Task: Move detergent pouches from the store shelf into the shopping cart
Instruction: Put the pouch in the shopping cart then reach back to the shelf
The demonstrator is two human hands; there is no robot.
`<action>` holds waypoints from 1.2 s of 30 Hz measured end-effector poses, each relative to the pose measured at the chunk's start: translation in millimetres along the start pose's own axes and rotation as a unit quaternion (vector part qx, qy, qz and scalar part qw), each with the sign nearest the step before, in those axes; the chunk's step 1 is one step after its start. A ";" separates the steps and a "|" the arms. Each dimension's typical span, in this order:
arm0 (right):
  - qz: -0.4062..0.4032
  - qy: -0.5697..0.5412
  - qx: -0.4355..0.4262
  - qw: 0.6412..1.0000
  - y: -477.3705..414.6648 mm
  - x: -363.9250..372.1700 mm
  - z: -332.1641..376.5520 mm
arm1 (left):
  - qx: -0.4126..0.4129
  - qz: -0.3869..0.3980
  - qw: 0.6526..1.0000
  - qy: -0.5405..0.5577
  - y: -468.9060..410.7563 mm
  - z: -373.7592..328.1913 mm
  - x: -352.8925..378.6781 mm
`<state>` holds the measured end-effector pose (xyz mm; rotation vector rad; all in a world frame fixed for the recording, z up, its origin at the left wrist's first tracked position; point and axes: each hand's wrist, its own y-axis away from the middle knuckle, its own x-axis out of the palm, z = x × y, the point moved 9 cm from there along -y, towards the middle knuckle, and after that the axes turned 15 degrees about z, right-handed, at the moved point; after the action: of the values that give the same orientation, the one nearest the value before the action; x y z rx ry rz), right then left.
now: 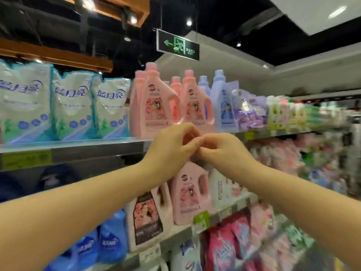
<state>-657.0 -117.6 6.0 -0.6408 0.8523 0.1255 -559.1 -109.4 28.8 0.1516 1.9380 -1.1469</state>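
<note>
White and blue detergent pouches (72, 104) stand in a row on the top shelf (78, 145) at the left. Both my hands are raised in front of the shelf edge at the centre. My left hand (172, 147) and my right hand (224, 151) meet fingertip to fingertip, fingers curled, and I see nothing held in either. They hover in front of pink bottles, to the right of the pouches and apart from them. More pouches, blue (109, 241) and pink (224, 249), fill the lower shelves. No shopping cart is in view.
Pink detergent bottles (156, 106) and lilac bottles (220, 102) stand on the top shelf right of the pouches. Pale pink bottles (187, 194) sit on the shelf below. A green exit sign (177, 45) hangs overhead. The shelves run off blurred to the right.
</note>
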 end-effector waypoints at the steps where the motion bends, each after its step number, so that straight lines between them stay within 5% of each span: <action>1: -0.014 0.010 0.021 1.000 18.4 -16.4 -17.5 | 0.020 0.009 1.000 0.008 -10.8 -18.0 20.6; 10: -0.084 0.046 0.213 0.972 171.4 -127.6 -208.9 | 0.185 0.101 0.967 0.145 -90.6 -152.1 246.4; 20: -0.163 -0.001 0.436 0.885 331.1 -167.6 -449.3 | 0.276 0.240 0.882 0.297 -135.7 -251.6 531.4; 27: -0.186 -0.121 0.543 0.810 447.4 -115.2 -569.3 | 0.087 0.365 0.837 0.397 -80.4 -265.3 713.0; 31: -0.174 -0.202 0.594 0.759 509.1 -48.8 -642.1 | -0.089 0.422 0.801 0.416 -12.9 -238.2 815.6; 36: -0.200 -0.284 0.655 0.671 575.1 40.3 -713.6 | -0.240 0.470 0.778 0.339 69.8 -212.0 896.9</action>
<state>-1303.7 -68.6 -642.8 0.6080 0.0134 -0.6430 -1215.8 -175.6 -618.2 1.2346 2.2055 0.1349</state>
